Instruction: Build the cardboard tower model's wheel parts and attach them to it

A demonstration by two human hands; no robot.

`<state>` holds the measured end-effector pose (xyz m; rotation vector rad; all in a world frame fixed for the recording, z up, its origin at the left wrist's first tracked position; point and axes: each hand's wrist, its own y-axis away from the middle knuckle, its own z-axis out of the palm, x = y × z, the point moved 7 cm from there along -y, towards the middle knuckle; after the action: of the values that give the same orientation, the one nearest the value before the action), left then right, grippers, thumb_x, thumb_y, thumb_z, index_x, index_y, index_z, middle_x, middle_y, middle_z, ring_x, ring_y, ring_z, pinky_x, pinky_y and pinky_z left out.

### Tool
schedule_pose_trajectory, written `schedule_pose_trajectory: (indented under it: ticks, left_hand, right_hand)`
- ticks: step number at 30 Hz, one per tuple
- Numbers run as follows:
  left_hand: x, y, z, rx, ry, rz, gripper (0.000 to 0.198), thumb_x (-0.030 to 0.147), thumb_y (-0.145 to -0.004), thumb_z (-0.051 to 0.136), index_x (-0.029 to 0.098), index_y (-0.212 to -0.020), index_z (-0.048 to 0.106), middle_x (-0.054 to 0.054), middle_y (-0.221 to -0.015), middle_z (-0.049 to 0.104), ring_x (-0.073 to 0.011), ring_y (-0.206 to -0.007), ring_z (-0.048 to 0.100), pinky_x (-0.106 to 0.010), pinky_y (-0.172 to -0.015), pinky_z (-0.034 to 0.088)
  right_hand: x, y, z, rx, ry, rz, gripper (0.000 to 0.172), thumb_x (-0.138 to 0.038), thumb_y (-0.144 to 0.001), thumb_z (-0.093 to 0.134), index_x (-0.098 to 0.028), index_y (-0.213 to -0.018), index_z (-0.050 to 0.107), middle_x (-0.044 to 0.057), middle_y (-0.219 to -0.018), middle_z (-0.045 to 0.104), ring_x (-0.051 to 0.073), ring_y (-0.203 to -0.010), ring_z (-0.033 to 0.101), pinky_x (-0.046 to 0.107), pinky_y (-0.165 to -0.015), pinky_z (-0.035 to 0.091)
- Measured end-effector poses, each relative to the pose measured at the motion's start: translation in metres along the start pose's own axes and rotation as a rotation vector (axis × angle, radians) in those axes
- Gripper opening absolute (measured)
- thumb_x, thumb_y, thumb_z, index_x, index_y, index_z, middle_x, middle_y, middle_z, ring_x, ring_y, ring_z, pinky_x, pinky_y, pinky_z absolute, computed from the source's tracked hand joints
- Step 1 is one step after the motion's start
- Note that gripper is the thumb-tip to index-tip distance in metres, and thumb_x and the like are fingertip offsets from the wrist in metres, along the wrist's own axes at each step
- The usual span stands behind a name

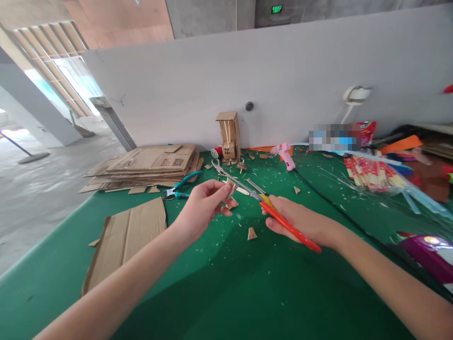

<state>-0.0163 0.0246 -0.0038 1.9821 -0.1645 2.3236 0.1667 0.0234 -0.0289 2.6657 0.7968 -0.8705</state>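
Observation:
My left hand (208, 203) pinches a small piece of cardboard (231, 190) between thumb and fingers, above the middle of the table. My right hand (293, 217) is wrapped round the red and yellow handles of long-nosed pliers (288, 225). Their long silver nose points away to the left, passing beside the left fingertips; its far end looks parted. Whether it touches the cardboard piece, I cannot tell. A slim metal strip (255, 185) shows just beyond the right hand. Nearer to me, a small cardboard scrap (251, 233) lies on the green table (226, 293).
Flat cardboard sheets (152, 160) are stacked at the back left, with teal-handled cutters (182, 186) beside them. A cardboard box-like tower (229, 134) stands against the grey partition (283, 80). Right of it are a pink glue gun (286, 156), its black cord, and packets of sticks (371, 172).

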Motion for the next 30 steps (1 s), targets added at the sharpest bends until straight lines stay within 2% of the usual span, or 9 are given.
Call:
schedule_pose_trajectory:
  ticks: [2, 6, 13, 23, 27, 30]
  left_hand:
    - [0.003, 0.002, 0.000, 0.025, -0.016, 0.008, 0.024, 0.033, -0.076, 0.069, 0.012, -0.076, 0.056, 0.001, -0.066, 0.057, -0.0084, -0.059, 0.059, -0.015, -0.043, 0.045]
    - [0.008, 0.004, -0.001, 0.074, -0.021, 0.025, 0.024, 0.032, -0.075, 0.069, 0.012, -0.074, 0.055, 0.001, -0.067, 0.057, -0.0080, -0.057, 0.058, -0.016, -0.043, 0.045]
    - [0.010, 0.005, 0.000, 0.044, -0.037, 0.091, 0.022, 0.031, -0.076, 0.068, 0.013, -0.076, 0.056, 0.000, -0.068, 0.058, -0.0085, -0.057, 0.058, -0.017, -0.044, 0.046]
    - [0.010, 0.003, 0.001, -0.013, -0.075, 0.136, 0.018, 0.029, -0.080, 0.064, 0.014, -0.078, 0.053, 0.001, -0.069, 0.056, -0.0062, -0.056, 0.058, -0.015, -0.048, 0.047]
    - [0.007, 0.001, 0.002, -0.007, -0.163, 0.117, 0.020, 0.033, -0.083, 0.058, 0.017, -0.080, 0.046, 0.000, -0.084, 0.056, -0.0129, -0.072, 0.065, -0.022, -0.054, 0.055]
    - [0.007, -0.002, -0.001, 0.009, -0.271, 0.180, 0.018, 0.035, -0.086, 0.052, 0.019, -0.085, 0.041, -0.001, -0.091, 0.056, -0.0156, -0.075, 0.067, -0.028, -0.056, 0.058]
  right_hand:
    - [-0.003, 0.001, 0.000, -0.022, -0.031, -0.016, 0.034, -0.055, -0.081, 0.050, -0.023, -0.091, 0.050, 0.004, -0.082, 0.053, 0.018, -0.071, 0.052, 0.034, -0.063, 0.043]
    - [-0.009, 0.001, 0.001, -0.047, -0.102, -0.037, 0.036, -0.056, -0.081, 0.048, -0.023, -0.095, 0.051, 0.003, -0.080, 0.053, 0.017, -0.070, 0.051, 0.034, -0.062, 0.043]
    - [-0.011, 0.001, 0.001, -0.048, -0.204, -0.052, 0.036, -0.057, -0.080, 0.050, -0.023, -0.092, 0.051, 0.003, -0.076, 0.054, 0.018, -0.069, 0.050, 0.033, -0.059, 0.043]
    - [-0.005, 0.003, 0.006, -0.045, -0.067, 0.032, 0.040, -0.062, -0.082, 0.044, -0.023, -0.078, 0.037, 0.000, -0.075, 0.052, 0.013, -0.058, 0.043, 0.031, -0.054, 0.038]
    - [-0.006, -0.001, 0.005, 0.021, -0.134, -0.039, 0.037, -0.059, -0.084, 0.043, -0.023, -0.082, 0.039, 0.001, -0.077, 0.050, 0.013, -0.060, 0.043, 0.031, -0.054, 0.038]
    - [-0.002, -0.005, 0.002, 0.066, -0.241, -0.074, 0.037, -0.059, -0.086, 0.037, -0.022, -0.088, 0.043, 0.000, -0.076, 0.046, 0.013, -0.059, 0.039, 0.031, -0.054, 0.038]
